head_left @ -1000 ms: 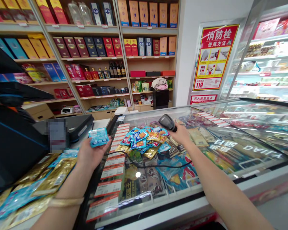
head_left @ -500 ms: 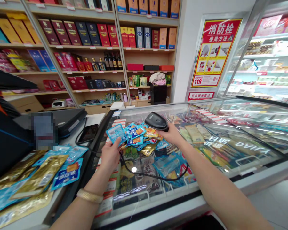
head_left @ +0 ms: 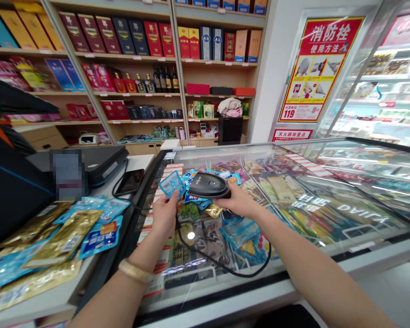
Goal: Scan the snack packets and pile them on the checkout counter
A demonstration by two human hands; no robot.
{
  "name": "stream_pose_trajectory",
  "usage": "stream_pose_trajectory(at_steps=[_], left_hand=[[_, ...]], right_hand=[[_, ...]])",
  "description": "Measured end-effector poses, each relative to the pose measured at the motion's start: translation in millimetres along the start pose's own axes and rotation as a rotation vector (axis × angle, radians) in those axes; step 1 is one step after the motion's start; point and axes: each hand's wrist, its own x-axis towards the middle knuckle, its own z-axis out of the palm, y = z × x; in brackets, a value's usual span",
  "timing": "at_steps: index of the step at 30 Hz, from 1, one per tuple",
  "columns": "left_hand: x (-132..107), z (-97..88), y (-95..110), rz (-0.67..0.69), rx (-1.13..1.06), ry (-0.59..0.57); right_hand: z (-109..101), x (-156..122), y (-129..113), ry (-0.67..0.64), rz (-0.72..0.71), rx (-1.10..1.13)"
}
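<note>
My left hand (head_left: 164, 213) pinches a small light-blue snack packet (head_left: 172, 184) by its lower edge, printed side with a barcode patch facing me. In my right hand (head_left: 237, 200) is a black handheld barcode scanner (head_left: 208, 184), its head pointing left toward the packet, a short gap apart. The scanner's black cable (head_left: 222, 269) loops over the glass freezer lid (head_left: 205, 296). Beneath the scanner lies a pile of blue and gold snack packets (head_left: 213, 210), partly hidden by it.
More gold and blue packets (head_left: 100, 237) lie on the counter at left, beside a phone (head_left: 130, 181) and a black machine (head_left: 104, 166). Wrapped goods (head_left: 280, 189) show through the freezer glass. Shelves of boxes (head_left: 140, 36) stand behind.
The scanner has moved left, over the pile and close to the blue packet. My left hand has shifted slightly right with the packet. The camera view has tilted down a little.
</note>
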Motion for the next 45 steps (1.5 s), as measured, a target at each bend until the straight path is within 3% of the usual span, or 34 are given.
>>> stream_pose_trajectory(at_steps=[32,35,38,41,45], left_hand=[[1,-0.7,-3,0.017,-0.015,-0.006],[4,-5.0,-6,0.028,0.029,-0.021],[10,-11.7,-9,0.134,0.273,-0.062],[19,-12.7,-11,0.365,0.618,-0.155],[29,2.1,-15,0.564,0.793,-0.246]], right_hand=[[2,-3,1,-0.109,0.088,0.084],[-8,-2,1,-0.026,0.043,0.022],[-28,1,5,0.201,0.044,-0.158],[-52,2,14,0.488,0.16,-0.435],[-76,-1,28,0.682,0.342,-0.74]])
